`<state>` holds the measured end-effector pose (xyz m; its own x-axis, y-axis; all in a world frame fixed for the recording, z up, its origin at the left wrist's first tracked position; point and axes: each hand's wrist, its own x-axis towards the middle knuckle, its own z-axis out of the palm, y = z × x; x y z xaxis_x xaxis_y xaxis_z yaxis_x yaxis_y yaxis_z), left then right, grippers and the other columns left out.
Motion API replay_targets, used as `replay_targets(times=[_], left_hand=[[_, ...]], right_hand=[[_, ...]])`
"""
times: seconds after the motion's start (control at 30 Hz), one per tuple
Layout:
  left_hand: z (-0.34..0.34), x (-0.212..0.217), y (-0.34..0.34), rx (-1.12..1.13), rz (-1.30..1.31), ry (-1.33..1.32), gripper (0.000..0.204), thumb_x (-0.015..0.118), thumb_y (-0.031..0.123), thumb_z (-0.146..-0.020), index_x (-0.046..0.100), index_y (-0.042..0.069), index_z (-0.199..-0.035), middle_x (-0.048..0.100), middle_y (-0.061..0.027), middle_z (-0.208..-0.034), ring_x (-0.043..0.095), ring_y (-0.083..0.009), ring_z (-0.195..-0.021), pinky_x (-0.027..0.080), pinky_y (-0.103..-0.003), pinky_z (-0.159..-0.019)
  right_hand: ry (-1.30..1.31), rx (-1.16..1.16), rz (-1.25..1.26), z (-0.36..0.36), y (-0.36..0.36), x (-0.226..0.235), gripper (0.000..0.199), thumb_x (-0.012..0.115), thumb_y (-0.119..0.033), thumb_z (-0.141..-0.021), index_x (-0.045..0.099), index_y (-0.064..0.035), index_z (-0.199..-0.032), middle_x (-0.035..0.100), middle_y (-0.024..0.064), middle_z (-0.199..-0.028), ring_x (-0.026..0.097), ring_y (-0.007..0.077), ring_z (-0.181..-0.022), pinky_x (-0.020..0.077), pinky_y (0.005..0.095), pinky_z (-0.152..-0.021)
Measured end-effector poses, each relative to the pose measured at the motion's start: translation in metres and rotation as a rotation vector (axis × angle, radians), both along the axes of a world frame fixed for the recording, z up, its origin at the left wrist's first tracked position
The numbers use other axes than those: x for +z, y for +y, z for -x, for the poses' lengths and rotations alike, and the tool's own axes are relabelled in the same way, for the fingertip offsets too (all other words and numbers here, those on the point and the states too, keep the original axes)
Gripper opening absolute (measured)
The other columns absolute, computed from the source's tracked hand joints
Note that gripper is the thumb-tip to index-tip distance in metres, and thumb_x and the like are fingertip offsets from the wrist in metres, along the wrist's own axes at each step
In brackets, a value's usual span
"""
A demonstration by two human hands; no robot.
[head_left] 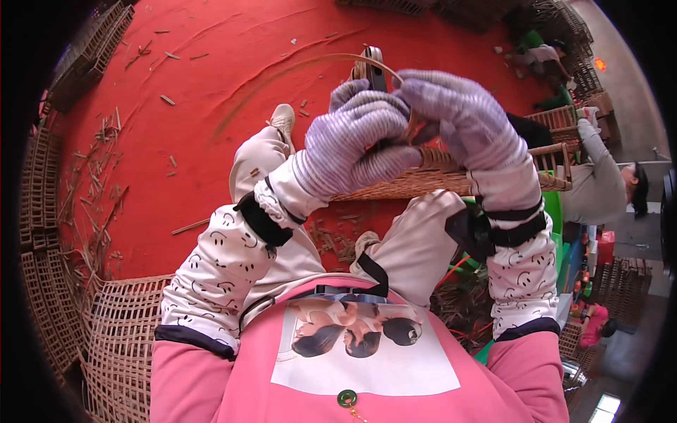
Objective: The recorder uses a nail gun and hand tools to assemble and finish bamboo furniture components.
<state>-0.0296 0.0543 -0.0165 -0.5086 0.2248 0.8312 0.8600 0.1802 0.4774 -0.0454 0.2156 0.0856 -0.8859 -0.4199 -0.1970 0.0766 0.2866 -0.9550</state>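
Observation:
Both my hands wear purple-and-white striped gloves and meet above a brown wicker basket that lies across in front of me. My left hand is closed in a fist, and what its fingers hold is hidden. Just beyond it, a dark, light-edged object sticks up; its kind is unclear. Pinched in my right hand is a thin pale weaving strip. The strip arcs over to the left, its far end blurred by motion. Between the hands, the glove fingers hide part of the basket and strip.
Red sheeting covers the floor, scattered with strip offcuts. Stacked wicker baskets line the left; an open-weave basket stands near my left elbow. Green containers and another person are at the right.

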Motion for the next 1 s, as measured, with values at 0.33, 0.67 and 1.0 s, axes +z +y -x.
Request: replay_targets(times=[0.33, 0.67, 1.0], left_hand=[[-0.012, -0.001, 0.0, 0.007, -0.012, -0.015, 0.044, 0.075, 0.04, -0.063, 0.06, 0.012, -0.094, 0.061, -0.0041, -0.091, 0.058, -0.021, -0.096, 0.032, -0.042, -0.096], [-0.026, -0.012, 0.013, 0.045, -0.084, -0.014, 0.036, 0.075, 0.039, -0.055, 0.058, 0.016, -0.078, 0.058, 0.0009, -0.08, 0.058, -0.0206, -0.087, 0.032, -0.043, -0.093], [-0.026, -0.014, 0.008, 0.092, -0.067, 0.106, 0.031, 0.064, 0.044, -0.07, 0.055, 0.014, -0.073, 0.055, 0.0006, -0.076, 0.053, -0.0174, -0.078, 0.036, -0.042, -0.086]], right_hand=[[0.285, -0.001, 0.468, -0.053, -0.027, 0.011, 0.027, 0.052, -0.023, -0.09, 0.055, -0.0005, -0.105, 0.06, 0.0102, -0.081, 0.061, 0.0251, -0.077, 0.0482, 0.0392, -0.079], [-0.261, 0.211, -0.103, -0.068, -0.038, 0.079, 0.031, 0.042, -0.023, -0.095, 0.056, 0.0005, -0.078, 0.056, 0.0076, -0.064, 0.055, 0.0151, -0.057, 0.0458, 0.0274, -0.058], [-0.294, 0.051, -0.669, -0.096, -0.068, 0.126, 0.029, 0.045, -0.012, -0.088, 0.047, -0.0015, -0.061, 0.05, 0.0055, -0.056, 0.05, 0.0157, -0.047, 0.0437, 0.0304, -0.048]])
